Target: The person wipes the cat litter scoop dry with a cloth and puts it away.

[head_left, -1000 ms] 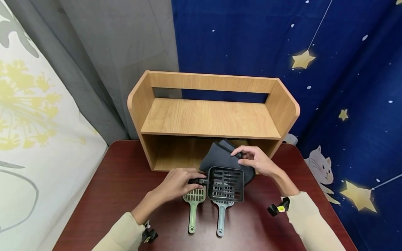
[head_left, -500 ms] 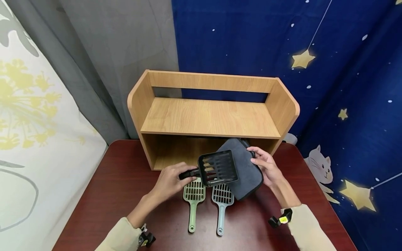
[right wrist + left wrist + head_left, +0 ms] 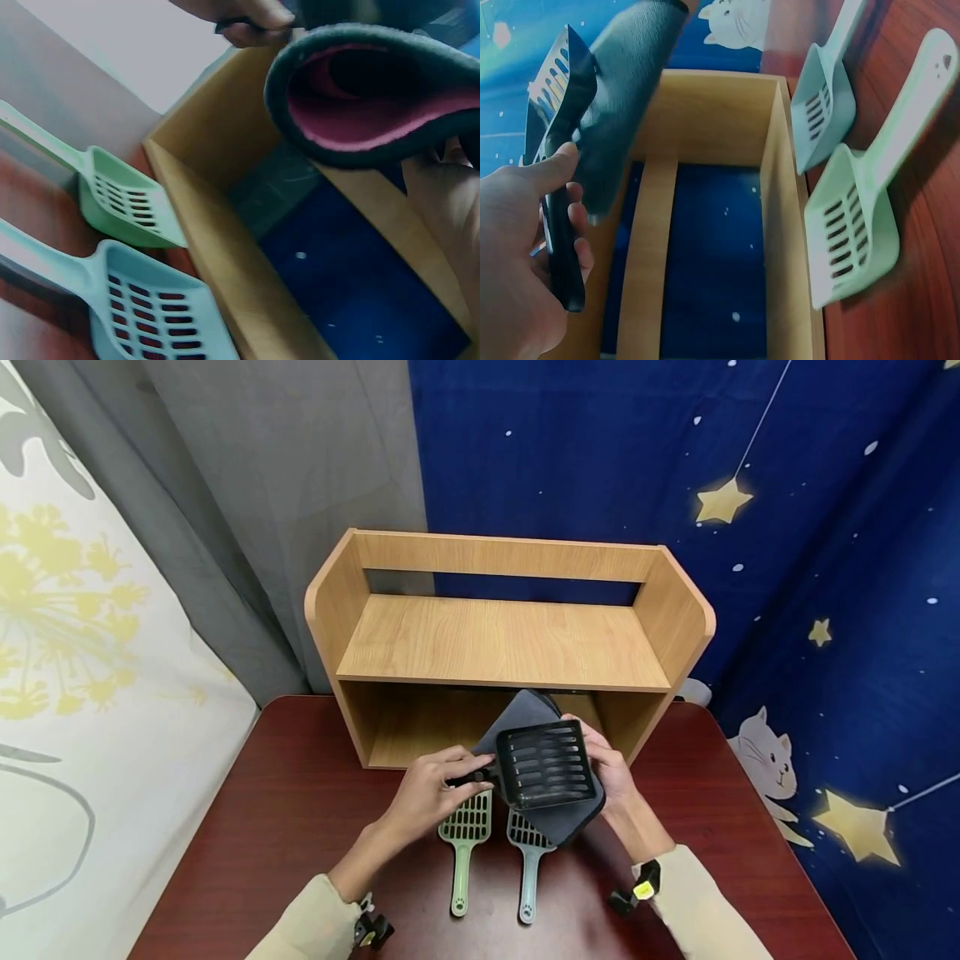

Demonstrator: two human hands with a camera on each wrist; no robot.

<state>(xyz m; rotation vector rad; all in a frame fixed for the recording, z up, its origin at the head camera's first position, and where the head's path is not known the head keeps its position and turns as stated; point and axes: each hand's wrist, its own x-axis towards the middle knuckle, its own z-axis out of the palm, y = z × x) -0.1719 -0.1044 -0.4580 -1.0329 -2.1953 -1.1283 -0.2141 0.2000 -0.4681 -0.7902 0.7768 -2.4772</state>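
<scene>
My left hand (image 3: 429,789) grips the handle of a black slotted litter scoop (image 3: 543,768), its square pan pointing right above the table. Behind the pan, my right hand (image 3: 617,781) holds a folded dark grey cloth (image 3: 521,714) with black edging. The right wrist view shows the cloth (image 3: 352,154) looped over, pink on its inner side. The pan overlaps the cloth in the head view and hides part of the right fingers. Below lie a green litter scoop (image 3: 465,831) and a light blue litter scoop (image 3: 528,872), handles toward me.
A two-level wooden shelf (image 3: 502,643) stands at the back of the dark red table (image 3: 300,835), just beyond the hands. Behind it hang a grey curtain (image 3: 300,485) and a blue star-patterned curtain (image 3: 570,468). A white patterned curtain (image 3: 90,777) hangs on the left.
The black scoop went left and up, then came back right. The cloth swung out to its right and now sits behind the pan, the right hand moving leftward with it.
</scene>
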